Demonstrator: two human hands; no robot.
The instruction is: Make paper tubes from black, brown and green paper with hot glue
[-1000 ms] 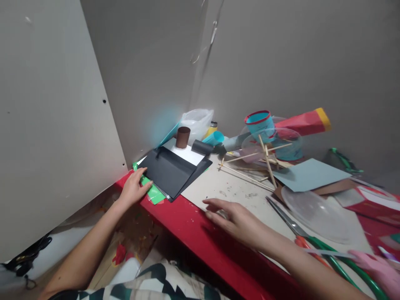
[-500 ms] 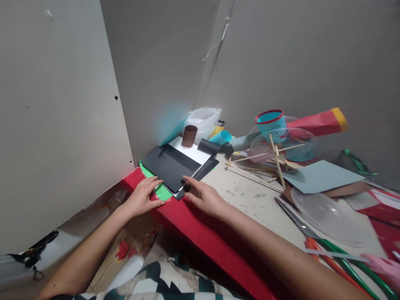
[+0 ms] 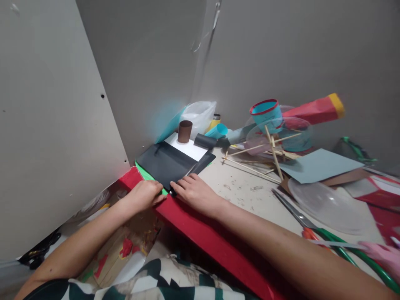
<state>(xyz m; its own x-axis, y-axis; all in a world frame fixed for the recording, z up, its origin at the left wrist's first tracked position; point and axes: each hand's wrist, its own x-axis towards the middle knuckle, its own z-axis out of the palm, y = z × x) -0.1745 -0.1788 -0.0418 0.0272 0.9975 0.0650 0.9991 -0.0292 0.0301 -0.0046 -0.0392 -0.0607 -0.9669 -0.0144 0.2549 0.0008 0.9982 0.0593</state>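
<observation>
Black sheets (image 3: 164,164): left hand (image 3: 145,194) at seven o'clock, right hand (image 3: 199,195) at four, both half curled; cannot tell if either pinches paper. Brown tube (image 3: 185,132) at one.

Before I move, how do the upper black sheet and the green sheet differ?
The upper black sheet is dark, the green sheet bright. The upper black sheet lies over the green sheet. The upper black sheet shows broadly; the green sheet mainly as a strip. Both lie by the left hand.

Green sheet (image 3: 143,170): partly behind left hand (image 3: 146,193)
Black sheets (image 3: 167,163): partly behind right hand (image 3: 197,194)
Pink thing (image 3: 383,256): blurred, cut off, right of hands
</observation>
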